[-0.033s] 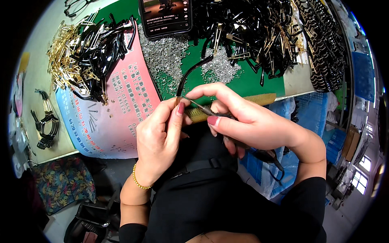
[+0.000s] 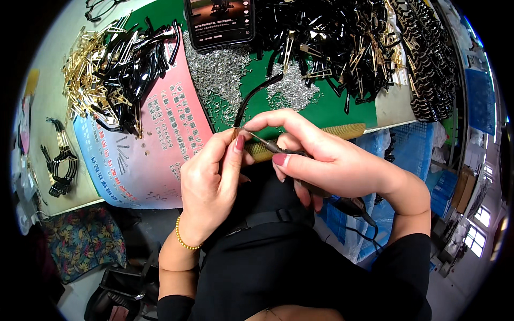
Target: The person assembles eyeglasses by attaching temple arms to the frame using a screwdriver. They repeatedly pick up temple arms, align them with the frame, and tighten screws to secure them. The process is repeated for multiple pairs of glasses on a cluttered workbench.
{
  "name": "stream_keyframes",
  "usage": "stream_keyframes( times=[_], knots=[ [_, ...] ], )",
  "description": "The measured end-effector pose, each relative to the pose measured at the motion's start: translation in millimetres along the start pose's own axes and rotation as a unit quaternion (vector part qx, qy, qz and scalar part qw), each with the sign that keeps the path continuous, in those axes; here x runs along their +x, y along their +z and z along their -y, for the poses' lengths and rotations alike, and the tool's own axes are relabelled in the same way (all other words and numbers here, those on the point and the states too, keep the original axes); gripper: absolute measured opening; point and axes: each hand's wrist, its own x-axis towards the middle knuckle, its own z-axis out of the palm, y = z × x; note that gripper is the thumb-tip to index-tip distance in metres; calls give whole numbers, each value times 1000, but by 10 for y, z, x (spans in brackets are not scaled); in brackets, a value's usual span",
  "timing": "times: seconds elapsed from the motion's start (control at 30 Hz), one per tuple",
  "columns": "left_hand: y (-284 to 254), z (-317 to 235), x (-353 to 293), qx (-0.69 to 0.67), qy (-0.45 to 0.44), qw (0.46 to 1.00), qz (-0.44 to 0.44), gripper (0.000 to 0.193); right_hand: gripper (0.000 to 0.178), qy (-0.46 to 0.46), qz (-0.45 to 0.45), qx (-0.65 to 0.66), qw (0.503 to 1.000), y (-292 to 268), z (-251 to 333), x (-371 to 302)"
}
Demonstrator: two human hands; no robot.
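A black eyeglass temple (image 2: 248, 100) is pinched by its end in my left hand (image 2: 210, 179), between thumb and index finger, and its curved tip points up and to the right. My right hand (image 2: 316, 152) is closed round a dark corded electric screwdriver (image 2: 272, 146). Its thin metal shaft reaches to the pinched end of the temple, and the tip is too small to make out against the left fingertips. Part of the tool's body lies hidden behind the right hand. A yellow mesh-covered roll (image 2: 342, 130) runs along the table edge under both hands.
Two heaps of small silver metal parts (image 2: 219, 75) lie on the green mat (image 2: 259, 69). Black and gold temples (image 2: 134, 75) are piled at left, with more (image 2: 332, 43) at right. A phone (image 2: 219, 24) lies at the back. A printed sheet (image 2: 134, 176) covers the left front.
The screwdriver's rear end and its cord have shifted slightly below the right hand. The temple has moved a touch to the right; both hands stay nearly in place.
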Motion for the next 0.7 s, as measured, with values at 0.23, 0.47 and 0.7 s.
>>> stream_keyframes(
  times=[0.23, 0.47, 0.7],
  knots=[
    [54, 156, 14, 129, 132, 982, -32, 17, 48, -4, 1, 8, 1000, -25, 26, 29],
    [73, 309, 68, 296, 357, 881, -94, 29, 46, -106, -65, -100, 987, 28, -200, 47],
    [-453, 244, -91, -65, 129, 962, -231, 31, 34, -320, -195, -499, 781, 217, 273, 384]
  ],
)
